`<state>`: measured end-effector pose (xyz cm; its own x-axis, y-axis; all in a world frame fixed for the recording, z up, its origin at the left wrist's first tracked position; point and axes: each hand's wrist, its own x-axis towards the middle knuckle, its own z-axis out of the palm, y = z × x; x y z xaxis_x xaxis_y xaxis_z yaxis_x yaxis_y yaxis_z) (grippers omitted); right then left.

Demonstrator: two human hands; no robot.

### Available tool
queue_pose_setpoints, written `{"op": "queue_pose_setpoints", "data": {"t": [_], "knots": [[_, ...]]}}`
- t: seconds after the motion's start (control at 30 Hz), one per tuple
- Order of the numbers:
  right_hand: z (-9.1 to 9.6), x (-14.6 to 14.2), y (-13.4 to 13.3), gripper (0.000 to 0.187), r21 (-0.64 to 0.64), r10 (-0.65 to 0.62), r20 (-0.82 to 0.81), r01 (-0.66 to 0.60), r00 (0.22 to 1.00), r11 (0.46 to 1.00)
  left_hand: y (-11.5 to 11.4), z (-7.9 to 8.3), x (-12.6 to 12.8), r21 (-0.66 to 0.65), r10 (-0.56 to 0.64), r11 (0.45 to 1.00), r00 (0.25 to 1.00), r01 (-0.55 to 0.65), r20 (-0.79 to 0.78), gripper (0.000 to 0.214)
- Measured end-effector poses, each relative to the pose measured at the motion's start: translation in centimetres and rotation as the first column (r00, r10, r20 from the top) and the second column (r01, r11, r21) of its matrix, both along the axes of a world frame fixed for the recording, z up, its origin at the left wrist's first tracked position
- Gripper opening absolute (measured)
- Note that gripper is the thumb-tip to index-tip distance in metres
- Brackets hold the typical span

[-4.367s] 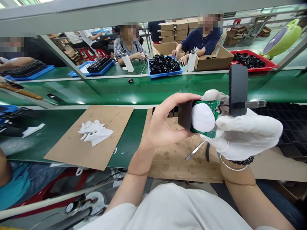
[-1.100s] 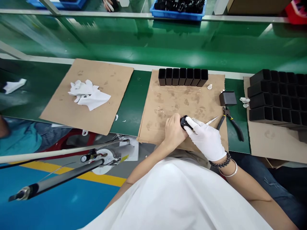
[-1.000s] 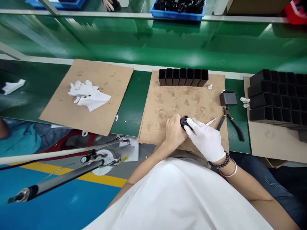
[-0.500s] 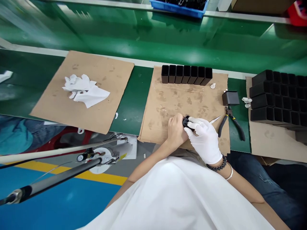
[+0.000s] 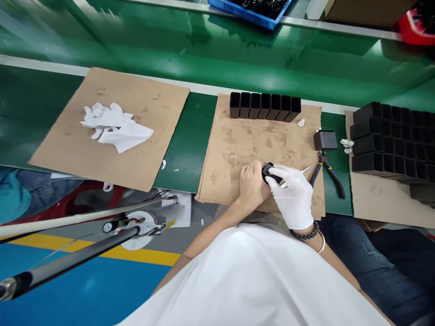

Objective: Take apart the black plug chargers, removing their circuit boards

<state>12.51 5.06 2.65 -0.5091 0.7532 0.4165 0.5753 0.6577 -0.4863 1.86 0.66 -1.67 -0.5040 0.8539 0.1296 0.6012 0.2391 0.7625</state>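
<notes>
My bare left hand (image 5: 253, 184) is closed around a small black rectangular tube (image 5: 268, 170), its open end facing up. My right hand (image 5: 291, 194) wears a white glove, and its thumb and fingers pinch at the rim of that same tube. A thin pointed metal tool (image 5: 307, 168) shows on both sides of the gloved fingers; whether it is gripped or lies beneath cannot be told. Right of the glove lie pliers (image 5: 326, 174) with black and yellow handles. Both hands are over a cardboard sheet (image 5: 244, 145).
Several black tubes (image 5: 265, 106) stand in a row at the back. A dark grey block (image 5: 325, 140) sits beyond the pliers. More tubes (image 5: 390, 140) are stacked at right, beside small white pieces (image 5: 347, 144). White gloves (image 5: 105, 118) lie on another cardboard sheet (image 5: 136, 167) at left.
The tube's open end has turned more into view, and more of the metal tool shows by the gloved fingers. Both hands stay on the tube; the camera view has shifted slightly.
</notes>
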Motion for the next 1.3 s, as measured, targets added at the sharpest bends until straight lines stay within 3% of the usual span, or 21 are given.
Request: {"op": "queue_pose_setpoints", "data": {"t": [0.1, 0.17, 0.3, 0.37, 0.5, 0.57, 0.73, 0.8, 0.87, 1.0, 1.1, 1.2, 1.3], "knots": [[-0.1, 0.1, 0.0, 0.012, -0.058, -0.02, -0.059, 0.016, 0.998, 0.998, 0.1, -0.1, 0.0, 0.025, -0.007, 1.0, 1.0, 0.007, -0.004, 0.028], [0.1, 0.3, 0.4, 0.014, -0.179, -0.039, -0.114, 0.018, 0.993, 0.984, 0.2, -0.2, 0.0, 0.026, -0.015, 1.0, 1.0, 0.015, -0.006, 0.031], [0.7, 0.7, 1.8, 0.017, -0.475, -0.162, -0.173, 0.062, 0.971, 0.878, 0.3, 0.0, -0.1, 0.01, -0.027, 1.0, 0.999, 0.027, 0.022, 0.049], [1.1, 0.9, 2.6, 0.018, -0.499, -0.172, -0.17, 0.066, 0.97, 0.864, 0.4, 0.1, -0.2, 0.005, -0.021, 1.0, 0.998, 0.021, 0.053, 0.055], [1.5, 0.8, 3.3, 0.015, -0.44, -0.114, -0.203, 0.014, 0.973, 0.898, 0.3, 0.6, -0.4, 0.036, -0.032, 0.999, 0.992, 0.028, 0.121, 0.056], [1.7, 0.7, 3.0, 0.018, -0.508, -0.142, -0.273, -0.017, 0.951, 0.861, 0.3, 1.0, -0.4, 0.056, -0.027, 0.998, 0.994, 0.021, 0.107, 0.055], [2.1, 0.4, 1.4, 0.045, -0.699, -0.239, -0.474, -0.197, 0.847, 0.687, 0.4, 2.9, -0.6, 0.187, 0.056, 0.982, 0.99, -0.031, -0.128, 0.044], [2.1, 0.4, 1.3, 0.057, -0.726, -0.274, -0.531, -0.263, 0.802, 0.636, 0.4, 4.3, -0.7, 0.255, 0.062, 0.967, 0.969, 0.001, -0.24, 0.042], [2.1, 0.7, 1.4, 0.057, -0.763, -0.307, -0.562, -0.338, 0.768, 0.551, 0.4, 5.9, -0.8, 0.306, 0.025, 0.949, 0.957, 0.068, -0.29, 0.045], [2.4, 1.4, 2.1, 0.04, -0.804, -0.324, -0.595, -0.541, 0.736, 0.248, 0.1, 8.9, -1.0, 0.382, -0.142, 0.906, 0.981, 0.184, -0.135, 0.061], [2.9, 2.1, 2.1, 0.032, -0.77, -0.385, -0.604, -0.636, 0.698, 0.057, 0.0, 10.1, -0.9, 0.443, -0.167, 0.882, 0.986, 0.161, -0.026, 0.054], [3.6, 2.6, 1.8, 0.025, -0.725, -0.452, -0.607, -0.688, 0.654, -0.022, 0.0, 10.4, -0.6, 0.465, -0.135, 0.877, 0.991, 0.12, -0.001, 0.047], [4.2, 3.0, 1.5, 0.023, -0.723, -0.462, -0.612, -0.69, 0.642, -0.001, 0.2, 10.2, -0.3, 0.47, -0.132, 0.879, 0.988, 0.081, 0.077, 0.048]]}}
